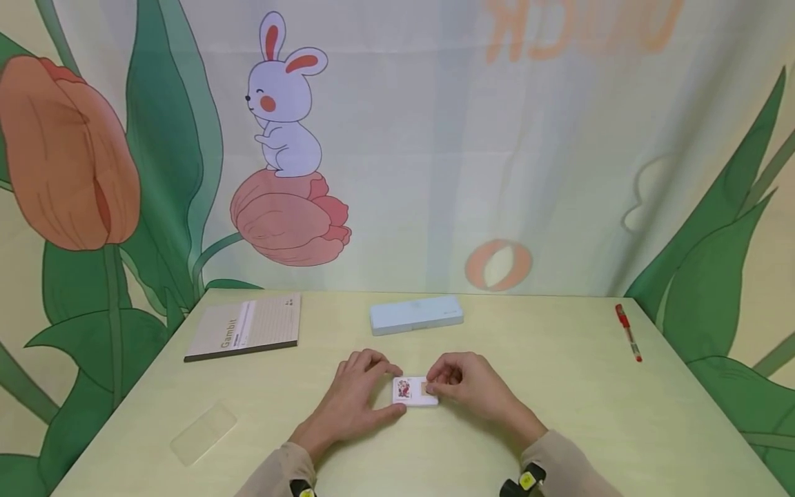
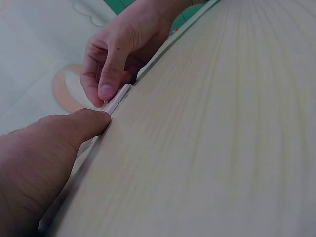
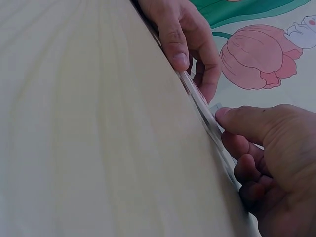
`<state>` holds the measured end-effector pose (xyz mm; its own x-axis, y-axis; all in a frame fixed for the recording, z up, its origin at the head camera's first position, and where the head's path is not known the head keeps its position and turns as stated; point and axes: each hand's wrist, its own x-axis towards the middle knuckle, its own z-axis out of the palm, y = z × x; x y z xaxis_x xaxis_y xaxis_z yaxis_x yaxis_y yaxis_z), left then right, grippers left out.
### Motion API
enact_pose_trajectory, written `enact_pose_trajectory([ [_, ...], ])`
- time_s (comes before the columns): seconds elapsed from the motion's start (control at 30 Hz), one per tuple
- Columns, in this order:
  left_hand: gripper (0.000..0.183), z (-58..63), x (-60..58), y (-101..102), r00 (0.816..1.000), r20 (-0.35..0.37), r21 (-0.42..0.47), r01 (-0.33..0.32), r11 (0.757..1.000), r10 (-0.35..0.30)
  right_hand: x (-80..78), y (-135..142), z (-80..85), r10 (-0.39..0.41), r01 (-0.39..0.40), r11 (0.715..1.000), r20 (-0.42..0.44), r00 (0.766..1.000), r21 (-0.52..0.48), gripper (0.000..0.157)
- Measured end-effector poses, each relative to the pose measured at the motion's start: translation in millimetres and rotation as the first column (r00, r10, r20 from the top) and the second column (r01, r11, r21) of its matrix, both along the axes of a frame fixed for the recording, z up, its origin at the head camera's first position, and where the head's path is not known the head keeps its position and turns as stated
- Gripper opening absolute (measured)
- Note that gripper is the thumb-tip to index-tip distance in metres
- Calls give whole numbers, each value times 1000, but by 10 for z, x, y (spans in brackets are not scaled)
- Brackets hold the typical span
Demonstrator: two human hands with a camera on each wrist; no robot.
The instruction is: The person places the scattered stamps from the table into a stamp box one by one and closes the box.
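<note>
A small flat white card-like block (image 1: 412, 400) lies on the table, with a red figure printed toward its left end and a tan square (image 1: 425, 389) toward its right. My left hand (image 1: 352, 399) holds it by the left end, thumb on the near edge and fingertips on the far one. Thumb and index finger of my right hand (image 1: 475, 386) pinch at the tan square, partly covering it. In the right wrist view, the right hand (image 3: 281, 158) has its thumb tip at the block's edge, other fingers curled below. The left wrist view shows the left thumb (image 2: 89, 123) pressed against the block.
A clear plastic case (image 1: 203, 433) lies at the near left. Behind it is a beige notebook (image 1: 248, 324) marked Gambit. A pale blue box (image 1: 417, 315) sits beyond my hands, and a red pen (image 1: 629, 333) lies far right. A printed curtain (image 1: 404, 172) hangs behind the table.
</note>
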<state>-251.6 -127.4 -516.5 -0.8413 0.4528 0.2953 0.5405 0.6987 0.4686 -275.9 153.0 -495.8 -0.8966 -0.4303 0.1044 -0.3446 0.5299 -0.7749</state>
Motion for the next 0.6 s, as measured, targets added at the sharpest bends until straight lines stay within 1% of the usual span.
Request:
enact_pose_trajectory([
  [0.47,56,-8,-20,0,1000,7,-19,-5,1000,5,-16,17,26,-32,35,998,45,998,-50,7],
  [0.6,56,-19,-12,-1,1000,11,-25,-9,1000,10,-14,46,21,-35,38,996,37,999,-76,10],
])
